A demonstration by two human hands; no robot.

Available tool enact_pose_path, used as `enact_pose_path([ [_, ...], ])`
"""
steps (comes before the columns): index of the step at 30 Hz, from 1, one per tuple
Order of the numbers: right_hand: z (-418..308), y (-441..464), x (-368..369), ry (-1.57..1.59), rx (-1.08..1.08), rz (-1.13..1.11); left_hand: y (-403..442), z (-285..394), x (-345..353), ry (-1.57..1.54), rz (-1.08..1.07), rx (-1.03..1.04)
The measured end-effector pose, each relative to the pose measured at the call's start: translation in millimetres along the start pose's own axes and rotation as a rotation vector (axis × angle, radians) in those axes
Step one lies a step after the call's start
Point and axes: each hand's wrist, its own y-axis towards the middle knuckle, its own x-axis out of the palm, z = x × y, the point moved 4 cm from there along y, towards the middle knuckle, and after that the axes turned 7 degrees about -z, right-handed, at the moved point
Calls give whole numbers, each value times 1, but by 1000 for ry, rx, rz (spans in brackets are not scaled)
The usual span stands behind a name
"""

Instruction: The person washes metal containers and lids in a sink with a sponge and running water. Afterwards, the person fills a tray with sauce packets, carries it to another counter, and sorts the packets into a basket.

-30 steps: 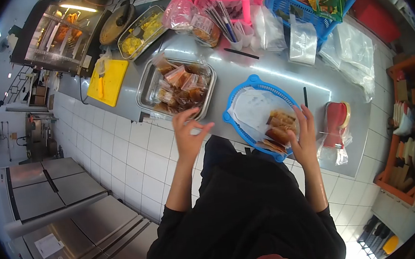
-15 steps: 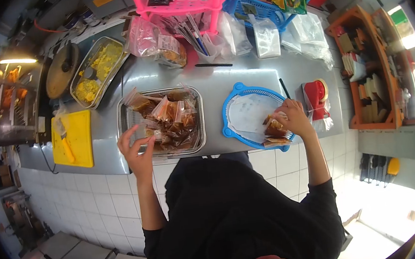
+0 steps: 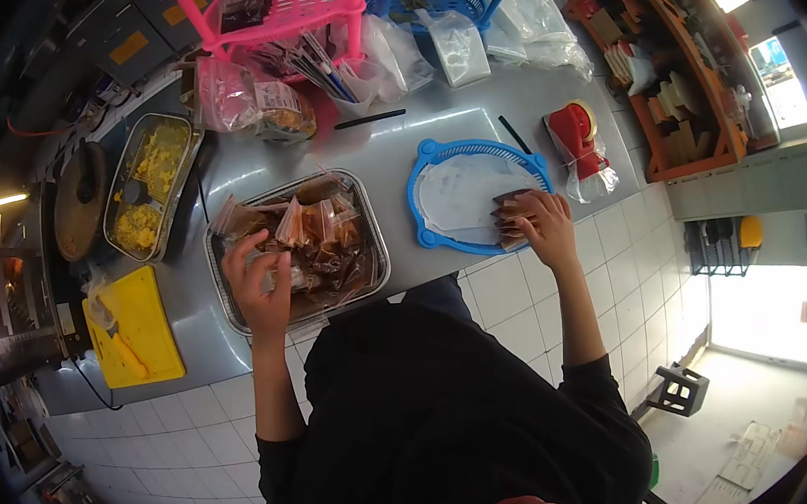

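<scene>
My left hand (image 3: 259,283) hovers over the near-left part of a metal tray (image 3: 381,254), fingers curled loosely and apart, with nothing visible in them. Inside the tray lies a heap of small clear bags of brown sauce (image 3: 325,245). To the right is a blue plastic basket (image 3: 416,214) lined with a white sheet (image 3: 464,197). Several sauce bags (image 3: 509,217) stand in a row at its near-right end. My right hand (image 3: 549,226) closes over that row, thumb on the near side and fingers across the top; its palm side is partly hidden.
A yellow cutting board (image 3: 154,339) with a yellow-handled knife (image 3: 129,356) lies left. Behind it is a tray of yellow food (image 3: 165,238). A pink rack (image 3: 302,9), plastic bags (image 3: 457,48) and a black marker (image 3: 369,119) are at the back; a red tape dispenser (image 3: 580,143) stands right.
My right hand has brought a sauce bag down onto the row in the basket. My left hand stays over the tray, its fingers spread a little more. The view has turned.
</scene>
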Motion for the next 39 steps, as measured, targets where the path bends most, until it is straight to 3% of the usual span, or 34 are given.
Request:
enact_pose_path([
  [9,4,19,-1,-40,16,-99,-16,-10,4,-57,89,-81],
  [11,4,20,-1,-63,103,-247,-18,-12,-1,-81,88,-116],
  [13,10,12,1,-43,38,-277,-18,-9,-4,-37,97,-110],
  [15,0,-5,1,61,-28,-126,-22,-8,-5,-43,100,-108],
  [20,7,-35,26,-51,-68,118,-35,-16,-1,-58,95,-140],
  [34,-13,-1,-8,-155,-6,86,-14,-19,-7,-3,36,-65],
  [37,-46,17,-13,-11,9,155,-14,-25,-2,10,40,-89],
  [39,-91,33,-5,266,-51,123,-12,-21,6,115,-19,-114],
])
